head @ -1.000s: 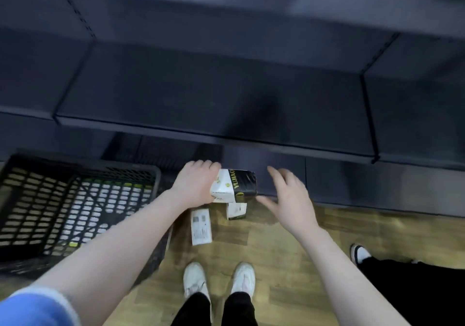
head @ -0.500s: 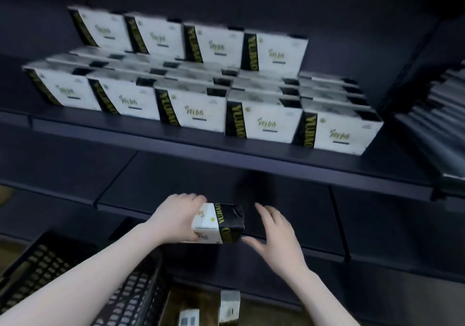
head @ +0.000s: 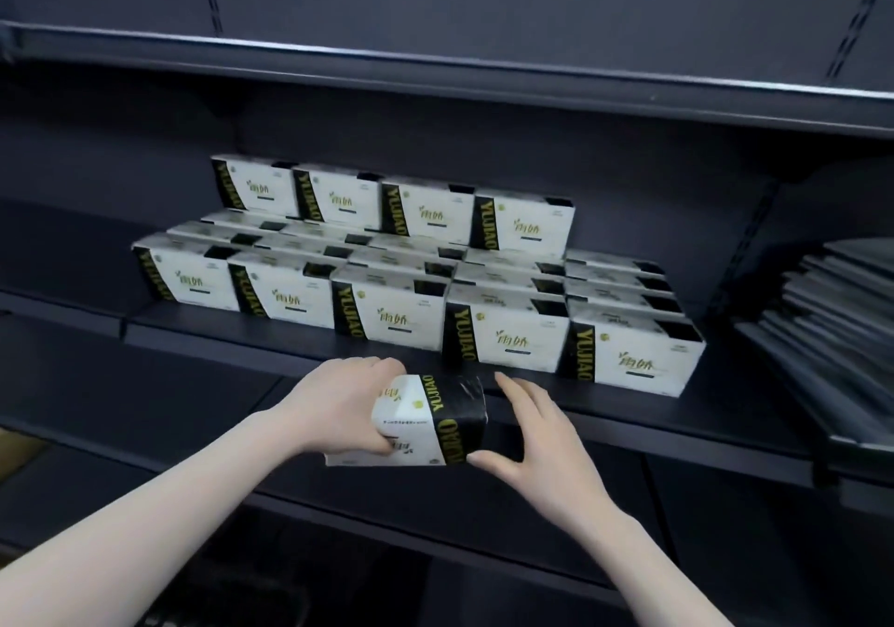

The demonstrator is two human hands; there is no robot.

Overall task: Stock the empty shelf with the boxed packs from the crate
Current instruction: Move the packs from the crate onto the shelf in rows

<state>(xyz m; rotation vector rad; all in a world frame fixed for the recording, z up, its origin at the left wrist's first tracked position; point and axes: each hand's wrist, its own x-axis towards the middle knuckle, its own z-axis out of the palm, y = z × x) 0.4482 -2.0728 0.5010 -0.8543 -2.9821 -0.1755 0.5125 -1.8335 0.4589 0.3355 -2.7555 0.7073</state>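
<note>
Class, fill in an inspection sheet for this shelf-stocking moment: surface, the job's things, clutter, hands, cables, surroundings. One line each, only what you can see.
Surface: dark shelf, bare strip along its front edge.
Job's things: boxed packs stand in rows on the shelf, a second tier of four at the back; one held pack is in front of the shelf edge, tilted.
Clutter: nothing seen.
Hands: left hand grips the held pack's left end; right hand has fingers spread at its dark right end.
Cables: nothing seen.
Surroundings: upper shelf above; stacked dark panels on the right; the crate cannot be made out.
</note>
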